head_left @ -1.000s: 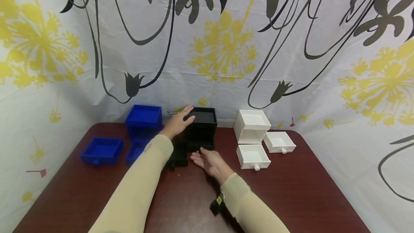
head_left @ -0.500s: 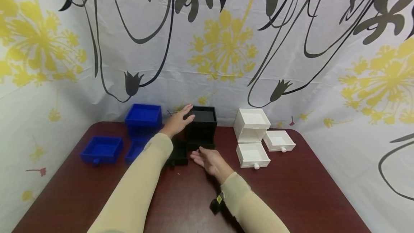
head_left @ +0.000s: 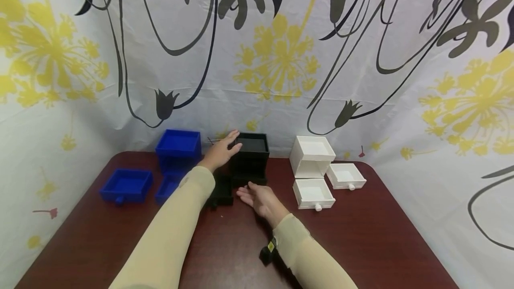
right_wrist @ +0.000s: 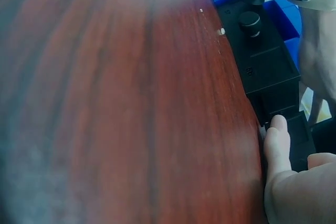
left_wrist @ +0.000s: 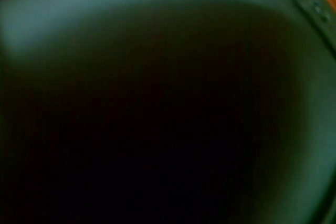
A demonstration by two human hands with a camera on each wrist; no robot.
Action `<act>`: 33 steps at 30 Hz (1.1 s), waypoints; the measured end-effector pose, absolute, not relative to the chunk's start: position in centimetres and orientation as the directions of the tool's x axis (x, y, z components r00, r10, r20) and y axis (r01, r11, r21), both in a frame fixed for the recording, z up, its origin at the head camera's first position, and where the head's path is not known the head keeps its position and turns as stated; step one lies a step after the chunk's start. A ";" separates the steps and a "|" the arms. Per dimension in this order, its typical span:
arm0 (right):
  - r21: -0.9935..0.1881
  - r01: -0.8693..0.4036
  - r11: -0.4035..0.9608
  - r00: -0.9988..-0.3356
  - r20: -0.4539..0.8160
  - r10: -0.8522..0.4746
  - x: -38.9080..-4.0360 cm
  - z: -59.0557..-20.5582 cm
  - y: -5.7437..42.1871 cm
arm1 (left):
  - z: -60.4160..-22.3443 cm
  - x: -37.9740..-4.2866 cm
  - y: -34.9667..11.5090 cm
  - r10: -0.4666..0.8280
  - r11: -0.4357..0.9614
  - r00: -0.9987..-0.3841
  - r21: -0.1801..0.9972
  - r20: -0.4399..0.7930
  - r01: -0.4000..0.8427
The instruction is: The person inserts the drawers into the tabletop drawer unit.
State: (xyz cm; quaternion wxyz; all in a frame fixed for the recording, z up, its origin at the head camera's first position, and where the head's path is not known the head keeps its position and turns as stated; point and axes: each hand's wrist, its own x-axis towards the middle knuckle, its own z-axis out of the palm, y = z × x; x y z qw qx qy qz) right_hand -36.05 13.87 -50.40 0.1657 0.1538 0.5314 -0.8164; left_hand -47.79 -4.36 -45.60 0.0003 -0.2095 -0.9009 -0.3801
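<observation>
In the head view, a small black drawer cabinet (head_left: 250, 159) stands at the table's back middle. Its upper slot looks open, and a drawer front fills the lower part. My left hand (head_left: 220, 150) rests at the cabinet's upper left side, its fingers extended. At the lower front is my right hand (head_left: 263, 202), palm turned inward and fingers fairly straight. In the right wrist view its thumb (right_wrist: 278, 137) touches the black front; a knob there is hidden. A loose black drawer (head_left: 222, 191) lies left of the cabinet's front, partly behind my left sleeve. The left wrist view is dark and blurred.
On the left stand a blue cabinet (head_left: 178, 146) and two blue drawers, one (head_left: 126, 185) at the far left. To the right is a white cabinet (head_left: 313, 155) with a white drawer (head_left: 314, 194) in front and another (head_left: 346, 176) beside it. Patterned cloth (head_left: 277, 115) hangs behind the table.
</observation>
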 end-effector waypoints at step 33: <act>-0.820 0.432 -0.375 -0.899 -0.423 -0.112 -36.7 -50.6 13.6 | -45.7 -47.6 -4.5 0.371 0.604 -0.911 0.698 0.181 0.384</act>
